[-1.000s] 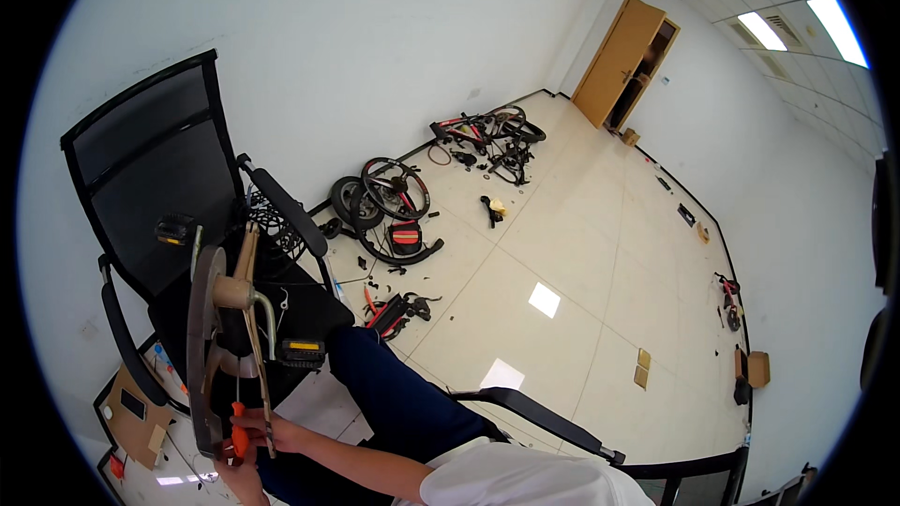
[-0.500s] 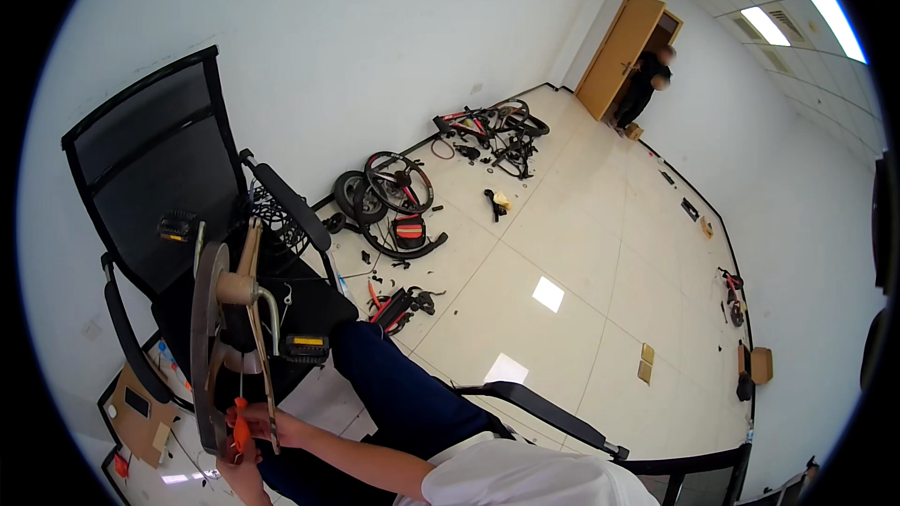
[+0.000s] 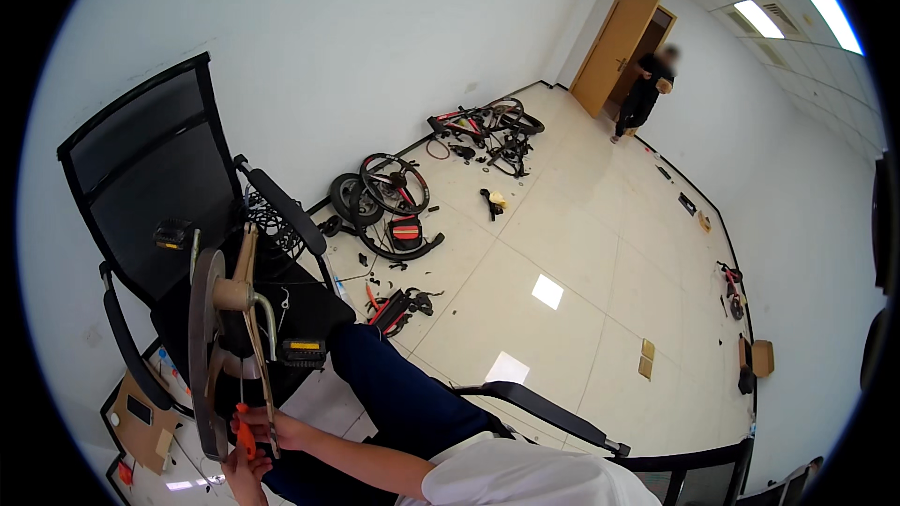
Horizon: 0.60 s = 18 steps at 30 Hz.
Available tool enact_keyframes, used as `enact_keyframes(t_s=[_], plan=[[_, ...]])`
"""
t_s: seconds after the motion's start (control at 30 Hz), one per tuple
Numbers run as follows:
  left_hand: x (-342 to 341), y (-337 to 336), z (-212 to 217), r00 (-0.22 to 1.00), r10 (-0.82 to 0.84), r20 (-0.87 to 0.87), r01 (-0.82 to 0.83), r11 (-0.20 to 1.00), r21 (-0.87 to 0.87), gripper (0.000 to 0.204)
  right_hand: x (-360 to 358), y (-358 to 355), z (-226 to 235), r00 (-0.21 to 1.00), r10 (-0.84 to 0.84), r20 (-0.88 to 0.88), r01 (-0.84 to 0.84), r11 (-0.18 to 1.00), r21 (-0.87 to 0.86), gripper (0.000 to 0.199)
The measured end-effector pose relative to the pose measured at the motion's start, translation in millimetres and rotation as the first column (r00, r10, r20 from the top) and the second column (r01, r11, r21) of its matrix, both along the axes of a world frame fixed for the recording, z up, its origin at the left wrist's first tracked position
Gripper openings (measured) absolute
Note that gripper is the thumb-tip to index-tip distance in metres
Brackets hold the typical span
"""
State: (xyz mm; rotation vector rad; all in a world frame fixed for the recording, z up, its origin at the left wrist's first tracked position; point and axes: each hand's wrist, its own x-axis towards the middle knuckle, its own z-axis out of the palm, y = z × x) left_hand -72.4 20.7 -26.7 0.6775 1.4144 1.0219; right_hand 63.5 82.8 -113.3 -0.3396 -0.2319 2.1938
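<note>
Hands low at the left edge of the view, both close together at the bottom of a bicycle crank set; the left hand (image 3: 246, 473) is closed around an orange-handled tool (image 3: 244, 436), and the right hand (image 3: 286, 431) grips the lower end of the tan, flat crank arm (image 3: 255, 319); beside the arm stands a thin grey chainring (image 3: 202, 356), round and seen nearly edge-on; a black pedal (image 3: 303, 351) with a yellow reflector juts from the near side, and another pedal (image 3: 174, 234) sits at the top. Behind them stands a black office chair (image 3: 150, 178) with a mesh back and padded armrest, blocking the wall side; the person's leg in dark blue trousers (image 3: 403, 403) lies across the pale glossy tiled floor (image 3: 562, 253); farther off lie bicycle wheels (image 3: 394, 187) with black tyres, and a dismantled frame (image 3: 483, 122); another person (image 3: 645, 89) in dark clothes stands by a wooden door (image 3: 614, 47); brown cardboard boxes (image 3: 757, 356) sit near the right wall.
</note>
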Motion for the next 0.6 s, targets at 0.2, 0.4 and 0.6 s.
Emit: enact_keyframes(t_s=[0.2, 0.4, 0.6], plan=[[-4.1, 4.8, -41.6, 0.962, 0.169, -0.215, -0.143, 0.981, 0.134, 0.034, 1.2, 0.0, 7.0, 1.0, 0.029, 0.003, -0.029, 1.0, -0.002, 0.035], [1.7, 7.0, -32.8, 0.942, 0.17, -0.291, -0.12, 0.976, 0.182, 0.03, 5.0, 1.7, 12.2, 0.993, 0.056, 0.101, -0.062, 0.996, 0.058, 0.035], [-3.9, 11.7, -29.2, 0.97, 0.162, -0.184, -0.147, 0.985, 0.09, 0.034, 8.4, -5.3, 12.2, 0.993, 0.059, 0.1, -0.067, 0.995, 0.076, 0.034]])
